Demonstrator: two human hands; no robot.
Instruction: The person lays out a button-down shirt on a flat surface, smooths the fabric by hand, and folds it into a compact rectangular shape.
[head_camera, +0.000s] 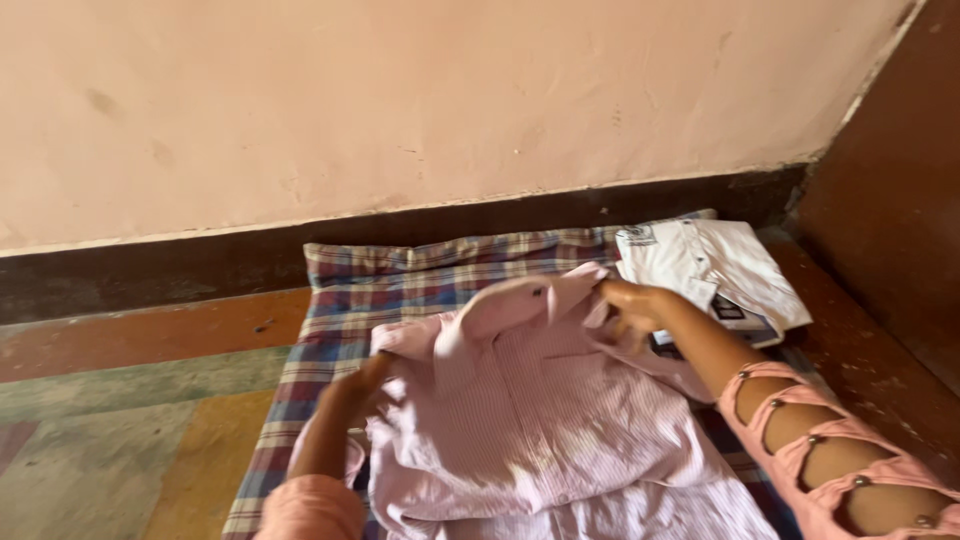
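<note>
A pale pink striped shirt (540, 420) lies spread on a plaid cloth (400, 275) on the floor. My left hand (362, 378) grips the shirt's left shoulder edge. My right hand (630, 303) holds the fabric near the collar on the right side. The collar (520, 295) is raised between the two hands. Both arms wear pink sleeves, the right one with cut-out slits.
A folded white shirt (715, 270) lies at the far right corner of the plaid cloth, with a dark flat object under it. A peach wall with a dark skirting runs behind. A brown wooden surface stands at right. Patterned floor lies at left.
</note>
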